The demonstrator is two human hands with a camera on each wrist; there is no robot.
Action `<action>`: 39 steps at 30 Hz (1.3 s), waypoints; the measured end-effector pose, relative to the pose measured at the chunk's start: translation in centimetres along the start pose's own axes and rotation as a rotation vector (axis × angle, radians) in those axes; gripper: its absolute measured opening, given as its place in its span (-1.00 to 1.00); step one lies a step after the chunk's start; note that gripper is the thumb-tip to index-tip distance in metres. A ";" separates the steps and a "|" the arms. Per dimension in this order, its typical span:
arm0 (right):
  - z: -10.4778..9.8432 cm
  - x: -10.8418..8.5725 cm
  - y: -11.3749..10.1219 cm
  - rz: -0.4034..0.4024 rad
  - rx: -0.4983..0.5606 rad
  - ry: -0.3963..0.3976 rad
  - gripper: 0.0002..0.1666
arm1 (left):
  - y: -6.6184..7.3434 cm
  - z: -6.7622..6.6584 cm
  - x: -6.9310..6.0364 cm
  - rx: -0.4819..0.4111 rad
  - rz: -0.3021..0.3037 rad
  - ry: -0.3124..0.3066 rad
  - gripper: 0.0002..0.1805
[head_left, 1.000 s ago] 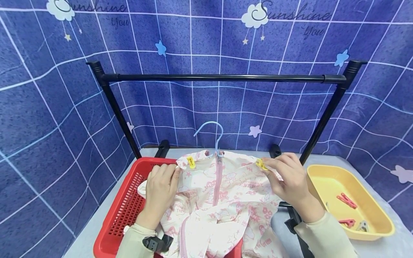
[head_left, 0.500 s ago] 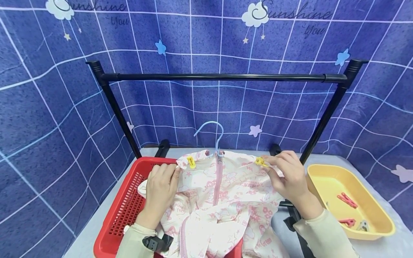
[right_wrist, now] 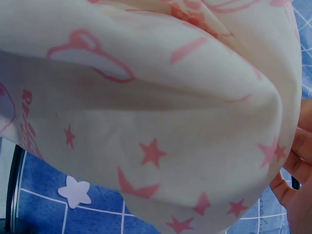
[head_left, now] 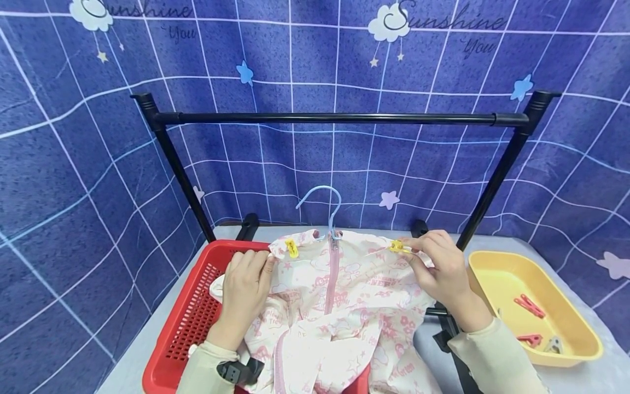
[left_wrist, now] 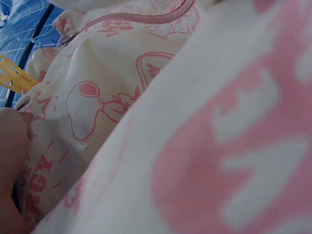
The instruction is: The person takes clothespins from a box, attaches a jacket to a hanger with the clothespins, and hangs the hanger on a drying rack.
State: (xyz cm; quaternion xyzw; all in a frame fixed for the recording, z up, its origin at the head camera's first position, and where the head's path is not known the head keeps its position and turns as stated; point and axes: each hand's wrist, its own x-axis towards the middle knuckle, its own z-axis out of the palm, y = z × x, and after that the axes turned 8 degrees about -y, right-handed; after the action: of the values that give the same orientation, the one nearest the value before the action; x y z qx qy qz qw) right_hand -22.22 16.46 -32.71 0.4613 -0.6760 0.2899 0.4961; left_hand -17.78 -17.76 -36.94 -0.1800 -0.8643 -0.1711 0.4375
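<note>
A white zip-up jacket (head_left: 354, 279) with pink prints sits on a light blue hanger (head_left: 338, 205), the hook rising from its collar. A yellow clothespin (head_left: 292, 249) is on the left shoulder; my left hand (head_left: 244, 290) grips the cloth just beside it. At the other shoulder my right hand (head_left: 440, 271) pinches the end of a second yellow clothespin (head_left: 396, 246) between thumb and fingers. In the left wrist view, jacket cloth (left_wrist: 107, 97) covers most of the frame and a clothespin (left_wrist: 14, 75) shows at the left. The right wrist view has fingertips (right_wrist: 302, 161) against the cloth.
A black rack with a crossbar (head_left: 334, 119) stands behind the jacket. A red perforated basket (head_left: 192, 306) lies underneath, to the left. On the right a yellow tray (head_left: 556, 284) holds red clothespins (head_left: 529, 306) and a grey clip (head_left: 553, 345). A blue patterned curtain hangs behind.
At the right shoulder the clothespin has turned flatter, and my right hand has shifted slightly. My left hand and the jacket stay nearly still.
</note>
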 end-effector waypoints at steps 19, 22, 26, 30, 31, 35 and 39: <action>-0.3 -0.3 0.9 0.058 0.053 -0.072 -0.58 | 0.0 0.0 0.0 -0.001 -0.002 -0.005 -0.44; -0.4 -0.4 1.1 0.078 0.075 -0.110 -0.76 | 0.0 0.0 0.0 0.001 -0.002 -0.001 -0.44; -0.5 -0.6 1.3 0.103 0.083 -0.142 -0.89 | -0.1 0.1 -0.1 0.002 0.001 0.004 -0.45; -0.5 -0.5 1.4 0.112 0.073 -0.143 -0.76 | 0.0 0.1 -0.1 -0.003 0.004 0.004 -0.46; -0.5 -0.4 1.3 0.116 0.069 -0.146 -0.69 | 0.0 0.1 -0.1 -0.003 0.004 0.004 -0.46; -0.5 -0.3 1.3 0.157 0.072 -0.171 -0.51 | 0.0 0.0 0.0 -0.004 0.003 0.003 -0.46; -0.6 -0.5 1.2 0.206 0.085 -0.200 -0.49 | -0.1 0.0 -0.1 -0.005 0.002 0.004 -0.46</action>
State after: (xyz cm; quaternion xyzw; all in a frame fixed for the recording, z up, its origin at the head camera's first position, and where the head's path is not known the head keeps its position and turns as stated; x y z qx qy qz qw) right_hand -23.04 17.65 -32.84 0.4369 -0.7528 0.3203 0.3740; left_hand -17.80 -17.82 -37.00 -0.1817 -0.8628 -0.1729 0.4389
